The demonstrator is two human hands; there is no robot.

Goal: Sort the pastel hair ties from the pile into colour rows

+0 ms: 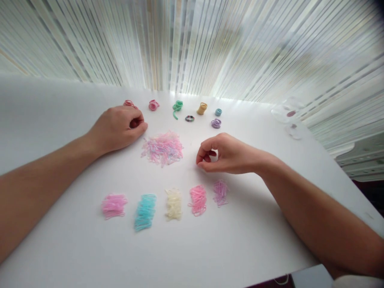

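Observation:
My left hand [118, 126] rests on the white table with curled fingers, thumb close to the index finger. Whether it holds anything is hidden. Just right of it lies a mixed pile of thin pastel loops [163, 149], shaped like small paper clips. On the pile's other side, my right hand [220, 154] is low over the table, thumb and index fingertips pinched together; anything between them is too small to make out. Nearer me are sorted groups: pink loops [114, 206], blue loops [145, 212], cream loops [173, 205], coral-pink loops [198, 200] and purple loops [221, 193].
Along the back stand small coils: red [129, 103], pink [154, 105], green [177, 106], yellow [202, 108], blue [219, 112] and purple [216, 123]. A dark multicoloured ring [190, 119] lies among them. Clear plastic pieces [289, 114] sit back right, before string curtains [180, 44].

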